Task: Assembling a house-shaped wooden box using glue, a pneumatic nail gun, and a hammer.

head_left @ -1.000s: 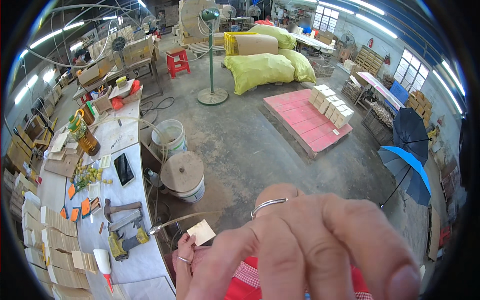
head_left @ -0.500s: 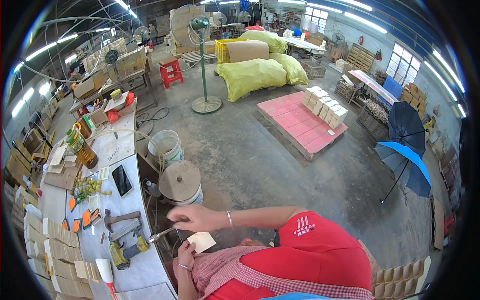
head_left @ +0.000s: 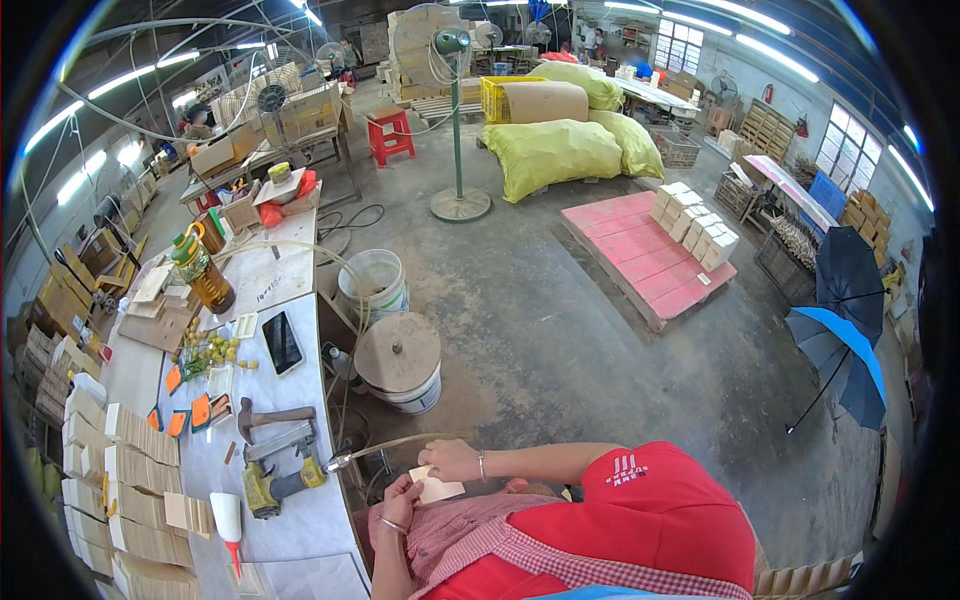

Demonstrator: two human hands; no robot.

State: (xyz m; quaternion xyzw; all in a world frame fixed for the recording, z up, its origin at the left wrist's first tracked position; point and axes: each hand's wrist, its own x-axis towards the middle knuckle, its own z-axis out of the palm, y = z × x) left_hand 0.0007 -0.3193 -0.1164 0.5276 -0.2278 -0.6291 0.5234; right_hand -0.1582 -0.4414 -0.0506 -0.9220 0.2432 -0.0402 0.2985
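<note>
Grey workshop floor [head_left: 520, 340] beside a white-topped bench [head_left: 300, 525]. Left hand [head_left: 401, 502]: pinching a pale panel [head_left: 441, 489], right of the bench. Right hand [head_left: 452, 460]: at the panel's upper edge, near the left; grip cannot be told. On the bench: nail gun [head_left: 262, 490], hammer [head_left: 280, 416], white bottle [head_left: 226, 515]. Beyond: lidded bucket [head_left: 380, 362], pink pallet [head_left: 625, 245].

left hand [head_left: 401, 500]: holding pale piece [head_left: 438, 489] | right hand [head_left: 452, 461]: at its edge | hammer [head_left: 277, 417]: on tabletop [head_left: 288, 391]
</note>
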